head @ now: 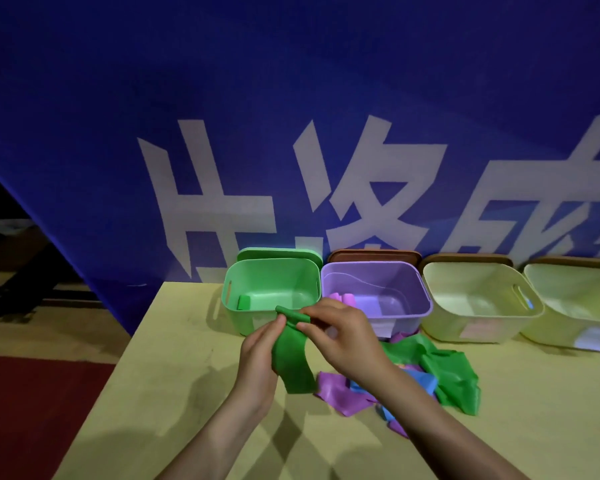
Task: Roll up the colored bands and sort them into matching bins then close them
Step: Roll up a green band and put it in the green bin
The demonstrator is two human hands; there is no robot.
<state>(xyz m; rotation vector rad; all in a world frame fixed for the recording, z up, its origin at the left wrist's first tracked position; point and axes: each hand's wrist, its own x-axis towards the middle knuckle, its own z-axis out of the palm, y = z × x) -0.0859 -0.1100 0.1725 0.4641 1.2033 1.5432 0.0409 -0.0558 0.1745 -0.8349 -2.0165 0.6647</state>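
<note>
A green band (pixel 293 362) hangs between both hands above the table, its top end rolled into a small coil. My left hand (pixel 260 355) pinches the band from the left, and my right hand (pixel 336 332) pinches the coil from the right. Behind them stands an open green bin (pixel 232 289) with one rolled green band (pixel 245 302) inside. Next to it is an open purple bin (pixel 420 289) holding rolled purple bands (pixel 343 299). A loose pile of green (pixel 454 379), purple (pixel 336 393) and blue (pixel 420 379) bands lies under my right forearm.
Two pale yellow open bins (pixel 482 299) (pixel 575 303) stand to the right in the same row. Lids lean behind the bins: a green lid (pixel 278 253) and brown lids (pixel 371 254). A blue banner (pixel 291 116) rises behind. The table's left edge (pixel 118 362) drops to a red floor.
</note>
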